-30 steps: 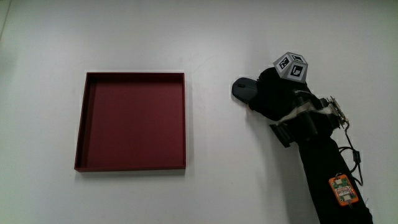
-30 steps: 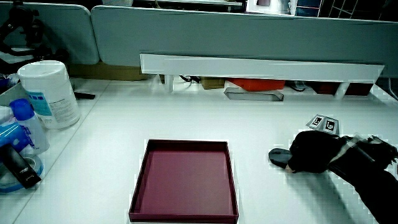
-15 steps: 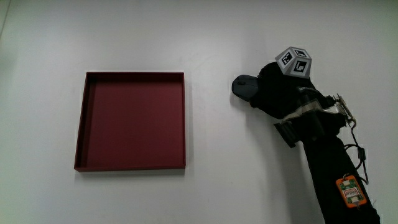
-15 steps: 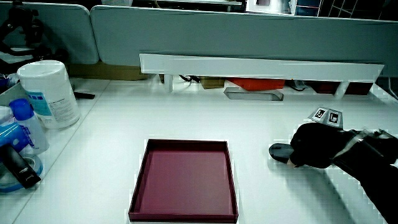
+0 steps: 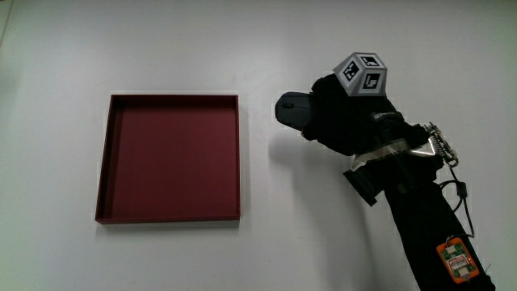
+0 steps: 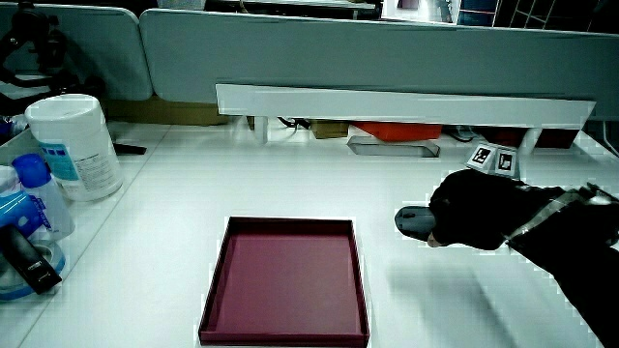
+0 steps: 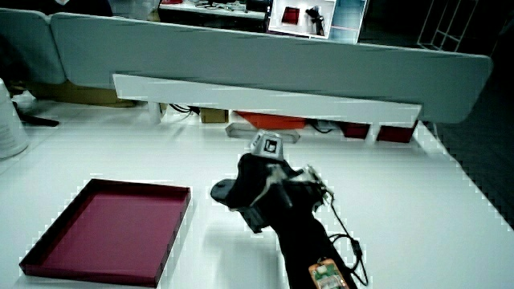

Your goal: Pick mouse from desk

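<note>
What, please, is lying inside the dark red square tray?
Nothing shows inside the dark red square tray; its floor is bare in every view, with no part covered.

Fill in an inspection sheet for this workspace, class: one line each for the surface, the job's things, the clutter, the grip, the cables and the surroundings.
Surface: white table, bare around the tray.
Job's things: dark mouse in the hand's grip, lifted clear of the table in a side view, its shadow below it.
Clutter: shallow red tray, nothing in it; white canister and blue-capped bottles at the table's edge.
Grip: gloved hand closed over the mouse, patterned cube on its back.
Cables: thin black lead along the forearm.
Surroundings: low grey partition with a white rail.
</note>
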Action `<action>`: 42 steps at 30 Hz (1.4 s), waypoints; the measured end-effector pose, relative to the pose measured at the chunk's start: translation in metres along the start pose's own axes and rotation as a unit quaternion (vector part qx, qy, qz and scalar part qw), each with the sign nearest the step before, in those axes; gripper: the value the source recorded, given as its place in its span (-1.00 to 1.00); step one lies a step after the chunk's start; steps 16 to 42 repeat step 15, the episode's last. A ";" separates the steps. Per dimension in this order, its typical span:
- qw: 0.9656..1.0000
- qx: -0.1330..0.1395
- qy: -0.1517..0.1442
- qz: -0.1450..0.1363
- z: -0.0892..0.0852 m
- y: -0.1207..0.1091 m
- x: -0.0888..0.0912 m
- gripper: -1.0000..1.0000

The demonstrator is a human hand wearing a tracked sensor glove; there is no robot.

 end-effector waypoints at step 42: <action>0.995 -0.007 0.008 0.101 -0.006 0.007 -0.085 1.00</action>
